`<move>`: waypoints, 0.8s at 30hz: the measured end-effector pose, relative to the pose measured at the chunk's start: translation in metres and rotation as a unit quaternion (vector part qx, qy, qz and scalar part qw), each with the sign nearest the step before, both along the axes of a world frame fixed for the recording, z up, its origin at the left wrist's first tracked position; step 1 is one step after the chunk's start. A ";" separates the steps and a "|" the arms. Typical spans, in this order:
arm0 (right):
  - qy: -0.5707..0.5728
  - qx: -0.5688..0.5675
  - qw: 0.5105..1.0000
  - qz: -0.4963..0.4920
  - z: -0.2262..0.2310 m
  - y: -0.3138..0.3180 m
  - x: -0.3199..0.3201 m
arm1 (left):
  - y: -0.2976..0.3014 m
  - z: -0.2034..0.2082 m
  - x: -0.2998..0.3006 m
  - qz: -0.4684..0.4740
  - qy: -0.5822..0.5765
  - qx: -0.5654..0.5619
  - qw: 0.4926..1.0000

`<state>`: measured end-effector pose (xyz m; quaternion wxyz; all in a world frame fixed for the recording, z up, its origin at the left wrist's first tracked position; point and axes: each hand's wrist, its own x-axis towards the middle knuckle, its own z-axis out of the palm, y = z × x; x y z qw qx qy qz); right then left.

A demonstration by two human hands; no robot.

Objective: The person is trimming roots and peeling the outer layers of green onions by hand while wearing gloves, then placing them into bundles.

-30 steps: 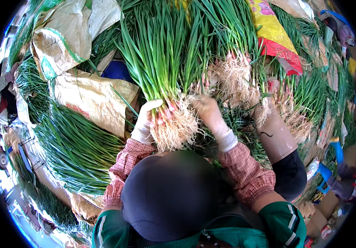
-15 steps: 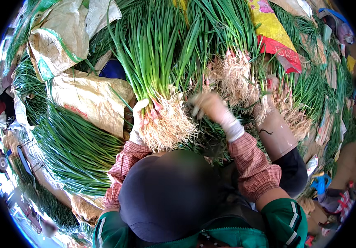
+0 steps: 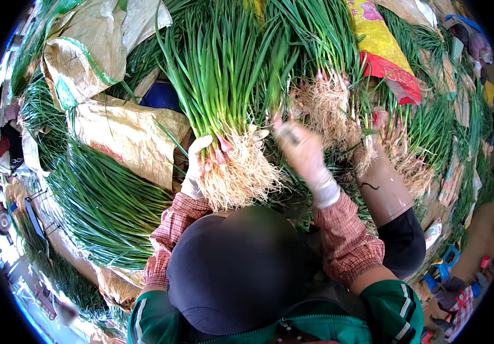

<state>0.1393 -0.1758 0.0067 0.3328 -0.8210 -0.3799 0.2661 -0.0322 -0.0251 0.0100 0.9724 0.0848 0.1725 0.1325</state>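
L hand [image 3: 196, 163] clamped on bunch [image 3: 219, 112]; R hand [image 3: 304, 153] at stalk [image 3: 277, 119], grip unclear. Appar. bunching; next prob. needs steady L hold.

"Is there room for the right hand [image 3: 305, 153] to pass?"
"Yes, toward the body, through the gap between the onion bunch [image 3: 219, 109] and the boot [image 3: 383, 186]. Probably only loose leaves [image 3: 297, 198] lie there, though shadow hides much."
"And farther right?"
"A rooted clump [image 3: 330, 112] stands in the way."
"Beyond the left hand [image 3: 196, 163]?"
"A tan sack [image 3: 132, 135] blocks that side."
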 end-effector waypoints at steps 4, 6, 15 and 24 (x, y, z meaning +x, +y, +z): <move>0.226 -0.053 0.968 0.096 0.014 0.006 -0.016 | 0.004 -0.025 -0.012 0.023 0.074 0.018 0.997; 0.418 0.007 0.908 -0.023 -0.003 0.014 -0.010 | 0.009 -0.039 -0.018 0.012 0.108 0.015 0.994; 0.667 0.263 0.618 -0.321 -0.090 0.054 -0.030 | 0.009 -0.065 -0.022 -0.011 0.063 0.032 0.997; 0.464 0.160 0.851 -0.187 -0.044 0.052 0.013 | -0.006 -0.013 -0.008 0.038 -0.019 -0.079 0.996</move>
